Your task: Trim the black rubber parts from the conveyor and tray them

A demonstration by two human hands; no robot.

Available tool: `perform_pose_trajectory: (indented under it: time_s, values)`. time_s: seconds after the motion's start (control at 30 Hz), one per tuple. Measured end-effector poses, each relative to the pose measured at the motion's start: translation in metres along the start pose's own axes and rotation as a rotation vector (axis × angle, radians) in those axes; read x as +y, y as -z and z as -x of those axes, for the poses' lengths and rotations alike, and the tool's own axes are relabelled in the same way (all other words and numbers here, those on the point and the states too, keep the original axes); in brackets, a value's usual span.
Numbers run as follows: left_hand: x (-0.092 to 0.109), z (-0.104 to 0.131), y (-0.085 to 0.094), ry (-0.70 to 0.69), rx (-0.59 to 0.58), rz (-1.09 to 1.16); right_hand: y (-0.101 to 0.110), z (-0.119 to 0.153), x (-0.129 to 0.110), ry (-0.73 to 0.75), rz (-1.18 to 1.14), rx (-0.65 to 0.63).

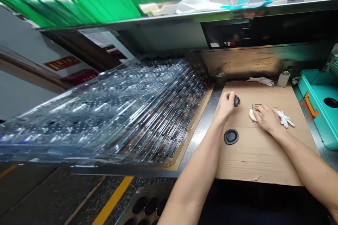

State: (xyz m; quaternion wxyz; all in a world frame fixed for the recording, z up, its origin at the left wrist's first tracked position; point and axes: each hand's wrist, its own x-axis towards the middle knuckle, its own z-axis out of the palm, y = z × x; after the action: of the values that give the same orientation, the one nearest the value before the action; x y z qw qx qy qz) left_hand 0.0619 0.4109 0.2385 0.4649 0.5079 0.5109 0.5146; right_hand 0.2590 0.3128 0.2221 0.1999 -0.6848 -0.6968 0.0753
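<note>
1. Tray stack [126,112]: clear plastic, glossy, moulded relief.
2. Work sheet [264,158]: brown cardboard, matt, creased.
3. Bench top [199,137]: metal, reflective sheen.
4. Flat disc [231,136]: dark, low-sheen; rubber or plastic, too small to tell.
5. Crate [74,5]: green plastic, glossy, ribbed.
6. Bin [320,123]: teal plastic, smooth.

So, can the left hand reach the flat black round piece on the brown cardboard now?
Probably yes: nothing visible lies between the left hand and the flat black round piece, though that hand holds another dark piece.
</note>
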Motion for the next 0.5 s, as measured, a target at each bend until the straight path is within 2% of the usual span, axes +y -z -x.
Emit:
perform_pose_trajectory:
  time_s: [0.1,0.2,0.37,0.5]
  values:
    - [-0.005,-0.022,0.032,0.029,0.054,-0.288,0.000,0.003,-0.006,0.037,0.089,-0.007]
    - [-0.011,-0.038,0.044,0.003,0.042,-0.605,0.005,0.003,-0.009,0.029,0.117,-0.051]
    - [-0.017,-0.049,0.033,-0.017,-0.005,-0.933,0.006,0.003,-0.009,0.039,0.115,-0.072]
    - [-0.009,-0.051,0.022,-0.055,-0.054,-1.110,0.002,0.003,-0.008,0.045,0.105,-0.063]
